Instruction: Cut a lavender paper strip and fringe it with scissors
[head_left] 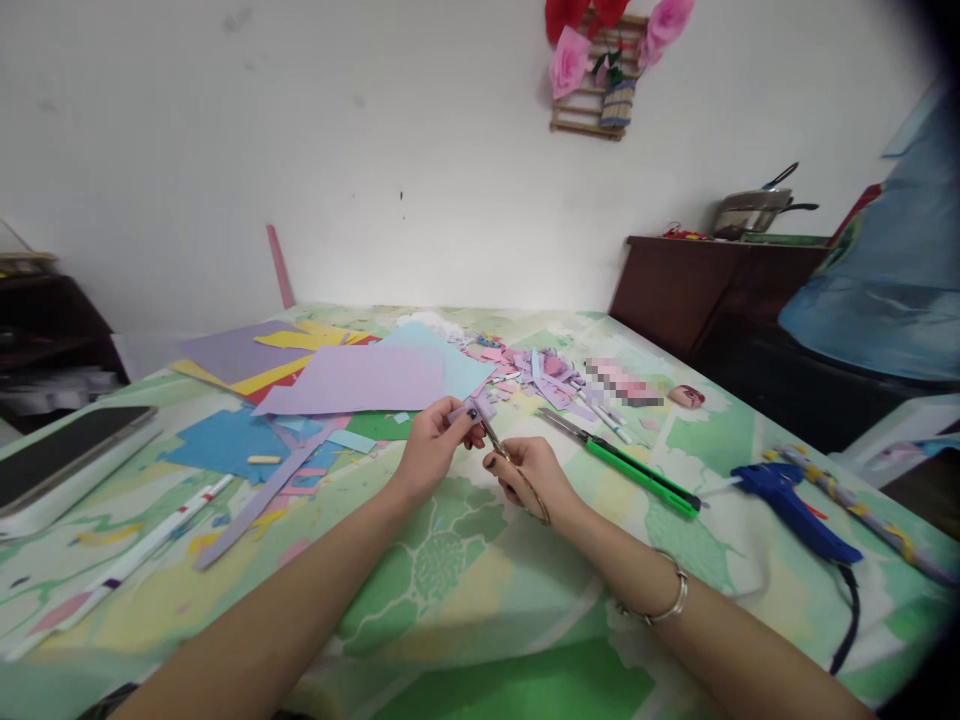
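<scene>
At the middle of the table, my left hand pinches a small piece of lilac paper. My right hand is closed around a pair of scissors, whose blades point up and left and meet the paper at my left fingertips. Whether the blades are apart is too small to tell. Just beyond my left hand lies a large lilac sheet, partly over a light blue sheet. Lilac and pink paper scraps are heaped beyond my right hand.
A green utility knife lies to the right, blade out, near a blue glue gun with a cord. Leftward are blue paper, a long lilac strip, a white stick and a phone. A wall stands behind.
</scene>
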